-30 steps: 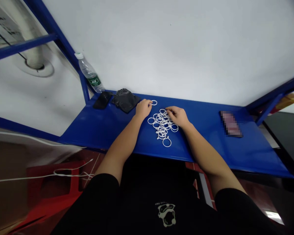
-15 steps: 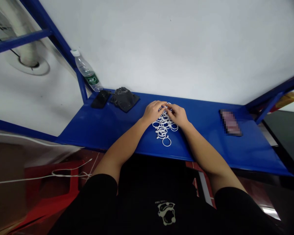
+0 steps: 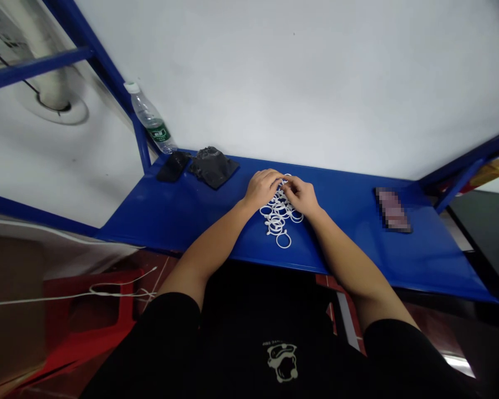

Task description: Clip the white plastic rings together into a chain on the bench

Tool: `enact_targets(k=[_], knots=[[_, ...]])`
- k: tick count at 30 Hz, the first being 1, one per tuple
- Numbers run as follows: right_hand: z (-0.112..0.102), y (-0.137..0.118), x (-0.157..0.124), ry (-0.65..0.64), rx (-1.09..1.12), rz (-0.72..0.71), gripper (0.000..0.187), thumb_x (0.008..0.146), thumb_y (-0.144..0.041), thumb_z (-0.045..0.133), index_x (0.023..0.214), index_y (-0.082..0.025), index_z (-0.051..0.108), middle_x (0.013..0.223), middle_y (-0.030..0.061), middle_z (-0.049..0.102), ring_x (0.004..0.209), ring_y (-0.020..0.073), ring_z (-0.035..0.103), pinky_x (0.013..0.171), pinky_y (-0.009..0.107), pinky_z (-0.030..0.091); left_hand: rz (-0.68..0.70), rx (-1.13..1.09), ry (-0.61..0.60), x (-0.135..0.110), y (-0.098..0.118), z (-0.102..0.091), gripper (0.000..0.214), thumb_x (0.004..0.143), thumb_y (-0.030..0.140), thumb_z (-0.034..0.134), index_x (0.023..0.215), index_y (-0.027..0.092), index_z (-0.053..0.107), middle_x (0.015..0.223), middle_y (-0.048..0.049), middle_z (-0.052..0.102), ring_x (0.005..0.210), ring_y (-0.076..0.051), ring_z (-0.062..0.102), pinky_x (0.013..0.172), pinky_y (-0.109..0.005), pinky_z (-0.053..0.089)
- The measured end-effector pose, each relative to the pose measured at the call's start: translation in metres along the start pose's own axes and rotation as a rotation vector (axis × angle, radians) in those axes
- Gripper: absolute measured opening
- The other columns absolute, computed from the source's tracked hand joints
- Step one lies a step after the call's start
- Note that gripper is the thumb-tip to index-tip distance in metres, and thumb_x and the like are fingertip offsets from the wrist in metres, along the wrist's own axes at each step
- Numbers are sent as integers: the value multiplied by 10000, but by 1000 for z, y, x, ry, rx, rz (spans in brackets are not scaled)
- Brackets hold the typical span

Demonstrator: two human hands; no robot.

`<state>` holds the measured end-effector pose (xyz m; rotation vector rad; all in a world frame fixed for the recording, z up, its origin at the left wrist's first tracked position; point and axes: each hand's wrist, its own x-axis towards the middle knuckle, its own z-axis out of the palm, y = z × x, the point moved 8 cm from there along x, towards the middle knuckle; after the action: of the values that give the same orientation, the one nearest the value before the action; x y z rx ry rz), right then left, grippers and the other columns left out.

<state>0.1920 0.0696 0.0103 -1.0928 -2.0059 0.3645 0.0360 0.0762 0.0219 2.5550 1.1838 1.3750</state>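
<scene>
A pile of white plastic rings with small eyelets, like curtain rings point(image 3: 278, 221), lies on the blue tabletop point(image 3: 199, 213) in front of me. Over the far end of the pile, my left hand point(image 3: 264, 187) and my right hand point(image 3: 301, 194) meet with bent fingers and nearly touching fingertips. Part of a white ring shows between the fingertips, and both hands appear pinched on it. The fingers hide most of that ring. A single ring point(image 3: 283, 240) lies at the near end of the pile.
At the back left stand a plastic water bottle point(image 3: 152, 124), a black phone-like object point(image 3: 173, 166) and a dark drawstring pouch point(image 3: 213, 167). A blurred-out phone point(image 3: 393, 210) lies on the right. Blue frame bars border the table. A red stool point(image 3: 91, 316) and white cable are below left.
My hands stay over the far end of the pile, with only slight finger movement. The whole view has shifted a little; the rings on the table lie as before.
</scene>
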Motion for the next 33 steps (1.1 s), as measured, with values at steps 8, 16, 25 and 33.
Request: enact_targets(k=[8,16,25,33], knots=[[2,0,1,-3,47,27,404,1054,-392,615,1401,-233,749,954,44,860,724,205,763,735,346,613,12,9,-21,-1,-2,1,212,1117,169,570,1173,229,766,1154,-82,808,1075,-236,764,933,-389,565],[4,1,0,-37,16,46,435,1056,-392,588,1423,-215,740,977,58,868,731,217,768,762,357,626,-13,-13,-47,-1,-6,4,218,1097,146,577,1099,234,777,1129,-74,807,1065,-218,765,914,-357,560],[1,6,2,-61,-106,6,412,1073,-453,584,1349,-218,781,1052,83,866,717,212,729,772,363,606,-110,-61,-93,0,-14,2,131,1018,177,711,1090,230,805,980,-43,788,785,-179,703,825,-326,570],[-5,9,4,-3,-182,-56,373,1101,-457,556,1259,-226,802,1073,115,848,958,281,751,928,450,617,-116,-61,-115,2,-17,1,77,995,175,739,1017,215,801,915,-31,772,800,-186,708,838,-336,564]])
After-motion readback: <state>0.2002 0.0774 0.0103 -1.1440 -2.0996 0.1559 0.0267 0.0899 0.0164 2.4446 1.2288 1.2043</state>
